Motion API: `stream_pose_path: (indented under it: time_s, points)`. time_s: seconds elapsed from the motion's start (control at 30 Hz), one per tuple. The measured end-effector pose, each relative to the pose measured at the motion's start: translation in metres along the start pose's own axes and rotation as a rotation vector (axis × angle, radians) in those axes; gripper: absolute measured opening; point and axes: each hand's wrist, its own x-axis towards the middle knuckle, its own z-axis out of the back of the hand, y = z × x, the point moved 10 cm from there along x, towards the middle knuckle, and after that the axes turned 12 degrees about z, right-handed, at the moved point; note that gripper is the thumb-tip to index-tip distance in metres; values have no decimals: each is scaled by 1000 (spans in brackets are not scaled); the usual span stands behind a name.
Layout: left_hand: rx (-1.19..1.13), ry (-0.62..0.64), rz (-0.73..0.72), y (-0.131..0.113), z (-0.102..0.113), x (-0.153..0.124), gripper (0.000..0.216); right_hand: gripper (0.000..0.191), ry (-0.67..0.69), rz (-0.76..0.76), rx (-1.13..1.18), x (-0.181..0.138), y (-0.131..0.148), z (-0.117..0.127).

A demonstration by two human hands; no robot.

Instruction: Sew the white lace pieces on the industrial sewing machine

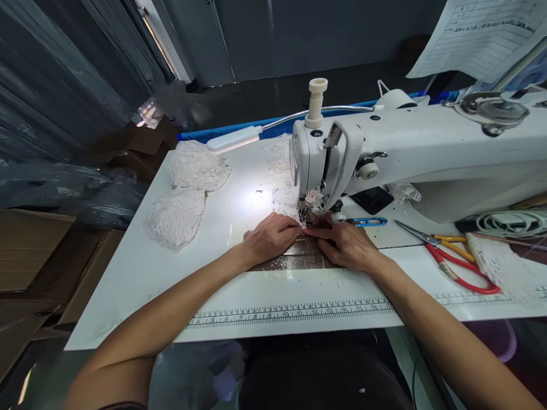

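A white sewing machine (pixel 316 154) stands over the table, its needle area partly hidden by my hands. White lace (pixel 282 196) lies flat behind and left of the presser foot and runs in under it. My left hand (pixel 276 236) rests just in front of the foot, fingers together, pressing the lace edge. From the other side, my right hand (pixel 344 242) pinches at the same edge, thumb and forefinger near the needle. The fingertips of both hands almost meet. Beneath them is a brown taped plate (pixel 294 262).
Lace cups (pixel 177 219) lie on the left of the white table (pixel 222 285). A lit lamp (pixel 235 139) hangs above. Blue thread snips (pixel 367 221), red-handled scissors (pixel 459 267) and a lace scrap (pixel 496 262) sit at right. Cardboard boxes (pixel 43 256) stand left.
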Motion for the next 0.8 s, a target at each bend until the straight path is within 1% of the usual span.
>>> stream_pose_path:
  time_s: [0.07,0.2,0.3,0.4,0.47,0.67,0.8]
  points:
    - [7,-3,-15,-1,0,0,10,34,5,9,15,0,1,-1]
    - [58,45,-17,0,-5,2,10,35,22,-17,38,-1,-3,-3]
    - [60,77,-18,1,-7,3,11,37,30,-94,83,-4,-11,-4]
    - [37,99,2,3,-8,4,12,35,-3,-180,155,-5,-19,-1]
    - [19,115,21,5,-8,4,12,33,-21,-198,180,-5,-19,2]
    - [-2,131,41,6,-9,5,14,34,-46,-149,152,-2,-11,5]
    - [18,125,38,6,-10,4,14,40,-2,-88,81,-2,-5,-1]
